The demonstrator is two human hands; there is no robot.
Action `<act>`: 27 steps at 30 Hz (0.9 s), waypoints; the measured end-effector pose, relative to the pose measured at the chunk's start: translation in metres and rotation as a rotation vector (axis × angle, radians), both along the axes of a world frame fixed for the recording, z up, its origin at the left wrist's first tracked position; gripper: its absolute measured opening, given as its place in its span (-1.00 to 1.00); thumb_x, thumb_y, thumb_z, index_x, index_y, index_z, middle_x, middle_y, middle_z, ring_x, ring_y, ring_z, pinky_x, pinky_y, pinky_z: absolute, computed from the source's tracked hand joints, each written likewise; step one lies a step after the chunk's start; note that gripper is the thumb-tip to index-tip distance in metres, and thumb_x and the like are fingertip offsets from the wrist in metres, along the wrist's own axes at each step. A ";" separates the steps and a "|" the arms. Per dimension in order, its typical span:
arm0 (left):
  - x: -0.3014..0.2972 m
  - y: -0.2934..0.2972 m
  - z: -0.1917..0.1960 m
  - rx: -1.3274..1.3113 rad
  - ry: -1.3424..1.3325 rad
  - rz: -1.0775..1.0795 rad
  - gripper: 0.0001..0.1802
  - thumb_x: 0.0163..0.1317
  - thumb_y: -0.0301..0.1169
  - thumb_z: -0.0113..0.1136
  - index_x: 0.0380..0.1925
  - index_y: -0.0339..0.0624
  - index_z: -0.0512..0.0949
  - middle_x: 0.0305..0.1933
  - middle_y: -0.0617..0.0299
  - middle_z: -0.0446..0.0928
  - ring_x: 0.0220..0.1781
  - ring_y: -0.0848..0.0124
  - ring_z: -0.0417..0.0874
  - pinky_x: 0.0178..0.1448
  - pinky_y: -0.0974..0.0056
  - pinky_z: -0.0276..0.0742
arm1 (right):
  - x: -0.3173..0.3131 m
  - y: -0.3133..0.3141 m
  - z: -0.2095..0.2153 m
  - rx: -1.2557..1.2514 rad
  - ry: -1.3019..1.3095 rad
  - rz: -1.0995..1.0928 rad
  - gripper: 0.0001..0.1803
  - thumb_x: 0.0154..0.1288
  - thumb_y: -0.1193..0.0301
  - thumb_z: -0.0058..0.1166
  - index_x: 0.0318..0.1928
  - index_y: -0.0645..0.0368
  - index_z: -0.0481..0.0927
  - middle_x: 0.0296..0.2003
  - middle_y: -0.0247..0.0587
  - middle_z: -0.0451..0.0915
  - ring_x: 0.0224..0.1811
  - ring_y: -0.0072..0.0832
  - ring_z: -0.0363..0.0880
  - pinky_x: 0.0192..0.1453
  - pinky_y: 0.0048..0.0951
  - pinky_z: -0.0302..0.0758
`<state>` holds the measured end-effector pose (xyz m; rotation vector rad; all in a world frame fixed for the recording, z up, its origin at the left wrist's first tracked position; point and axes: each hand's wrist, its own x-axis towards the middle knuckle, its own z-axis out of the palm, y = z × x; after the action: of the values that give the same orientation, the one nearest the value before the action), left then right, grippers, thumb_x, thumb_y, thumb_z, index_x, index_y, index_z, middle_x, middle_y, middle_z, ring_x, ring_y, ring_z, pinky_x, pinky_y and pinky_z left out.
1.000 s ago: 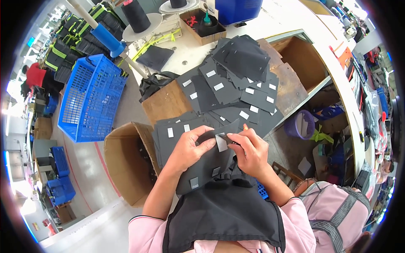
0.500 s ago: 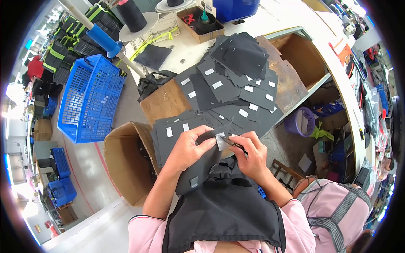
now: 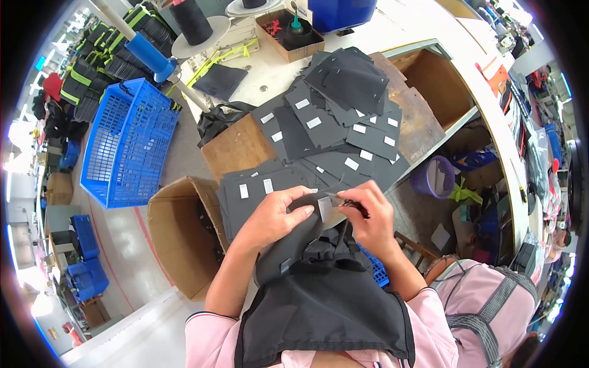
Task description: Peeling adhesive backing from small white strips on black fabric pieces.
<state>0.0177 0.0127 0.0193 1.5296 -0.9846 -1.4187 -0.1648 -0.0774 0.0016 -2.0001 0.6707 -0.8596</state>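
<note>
My left hand [image 3: 274, 216] pinches a dark grey fabric piece [image 3: 286, 245] near its upper edge, thumb on top. A white label [image 3: 324, 210] stands out from the fabric beside the fingertips; another label [image 3: 286, 265] shows near the lower end. In my right hand [image 3: 375, 216] is a small pair of thread snips [image 3: 354, 205], its tips close to the label's upper edge. Whether the blades touch the label or a thread, I cannot tell. Beyond my hands lies a spread pile of dark fabric pieces [image 3: 319, 126], many with white labels.
An open cardboard box [image 3: 178, 239] stands left of my arm, with a blue plastic crate [image 3: 129, 144] farther left. Thread cones [image 3: 191, 24] and a small box [image 3: 291, 40] sit on the table's far side. A purple basket [image 3: 432, 176] is at right; another person [image 3: 491, 300] is close by.
My right hand has moved slightly up and to the right with the snips, away from the label's middle. The label now faces differently, and the fabric in my left hand has bent a little.
</note>
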 end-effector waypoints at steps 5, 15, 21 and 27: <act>0.009 -0.001 0.003 0.049 0.136 -0.137 -0.58 0.10 -0.51 0.06 0.02 -0.29 0.44 -0.10 0.22 0.53 -0.05 0.49 0.47 0.07 0.36 0.38 | 0.011 -0.024 0.005 0.186 0.251 0.308 -0.78 -0.06 0.55 0.23 -0.36 0.30 0.48 -0.51 -0.28 0.31 -0.51 -0.51 0.34 -0.42 -0.50 0.29; 0.005 0.014 -0.022 0.018 0.321 0.394 -0.67 0.23 -0.26 0.19 -0.21 -0.37 0.54 -0.28 0.25 0.56 -0.28 0.55 0.53 -0.22 0.43 0.47 | 0.019 -0.011 -0.021 0.443 0.145 -0.057 -0.80 0.02 0.52 0.23 -0.34 0.25 0.48 -0.47 -0.25 0.34 -0.51 -0.52 0.36 -0.39 -0.47 0.34; 0.001 0.010 -0.016 0.010 0.350 0.459 -0.62 0.28 -0.18 0.11 -0.20 -0.35 0.52 -0.34 0.30 0.53 -0.27 0.58 0.48 -0.20 0.45 0.44 | 0.010 0.004 -0.016 -0.191 0.051 0.027 -0.67 -0.02 0.52 0.24 -0.17 0.15 0.53 -0.38 -0.19 0.46 -0.51 -0.30 0.49 -0.31 -0.26 0.48; -0.002 0.008 -0.017 0.003 0.213 0.413 -0.61 0.29 -0.15 0.08 -0.22 -0.34 0.52 -0.38 0.36 0.47 -0.34 0.62 0.39 -0.26 0.51 0.33 | 0.020 -0.002 -0.009 -0.269 0.107 0.056 -0.67 -0.09 0.54 0.26 -0.22 0.16 0.56 -0.43 -0.21 0.47 -0.52 -0.35 0.49 -0.45 -0.41 0.44</act>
<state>0.0152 0.0211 0.0023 1.4462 -0.5020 -1.2516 -0.1451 -0.0798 -0.0077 -2.3081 0.5796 -0.8493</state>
